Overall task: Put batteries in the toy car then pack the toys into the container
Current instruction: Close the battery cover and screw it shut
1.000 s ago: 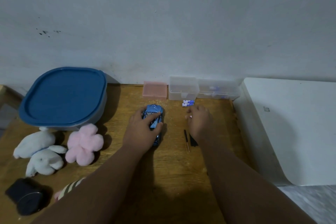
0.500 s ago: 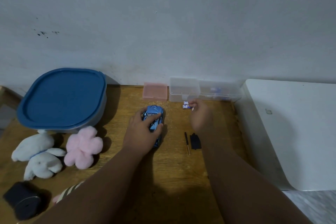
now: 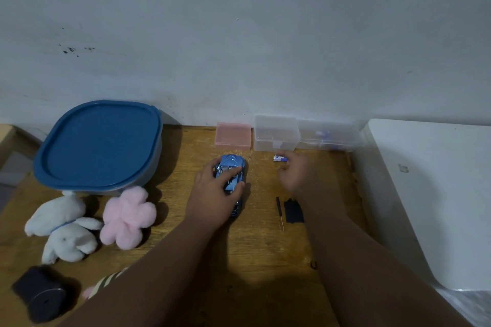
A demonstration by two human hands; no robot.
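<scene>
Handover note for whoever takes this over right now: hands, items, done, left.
Left hand: grips the toy car.
Right hand: fingertips at the battery; grip unclear.
Screwdriver and a black piece lie beside the right forearm.
White plush and pink plush sit by the container, which has its lid on.
Done: nothing packed, battery not in the car.
Left: fit the battery, open the container, pack the toys.

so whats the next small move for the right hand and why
Probably pinch the battery and lift it toward the toy car. The right hand has its fingertips at the battery on the table, the left hand holds the car, and the black cover lies beside the screwdriver.
</scene>
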